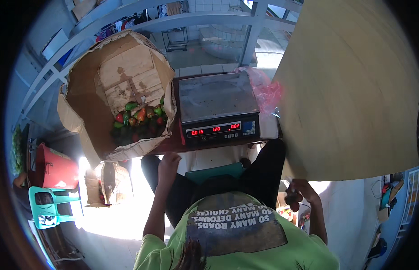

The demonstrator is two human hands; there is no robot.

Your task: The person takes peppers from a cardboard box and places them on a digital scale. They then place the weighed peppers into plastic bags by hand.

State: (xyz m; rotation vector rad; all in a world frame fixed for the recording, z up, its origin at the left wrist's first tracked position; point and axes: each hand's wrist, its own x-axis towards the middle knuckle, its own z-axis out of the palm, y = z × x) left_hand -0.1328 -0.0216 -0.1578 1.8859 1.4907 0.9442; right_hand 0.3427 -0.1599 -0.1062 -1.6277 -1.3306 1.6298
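My left hand (168,166) is raised over my left thigh, just short of the table edge, its fingers curled closed with nothing showing in them. To the right of my lap, my right hand (305,191) is closed around something small and dark that I cannot make out. Beneath it, partly hidden by my body, are reddish and pale items in a box (285,211). On the table, an open cardboard box (85,85) holds green, red and orange peppers (142,115) in its near right part. Beside it stands a digital scale (219,96) with a bare metal pan and lit red digits.
A pink plastic bag (266,93) lies by the scale's right side. A large tan panel (349,99) fills the right. Railings (209,22) run behind the table. On the floor at left are a cardboard carton (111,184), a red bin (61,168) and a turquoise stool (43,202).
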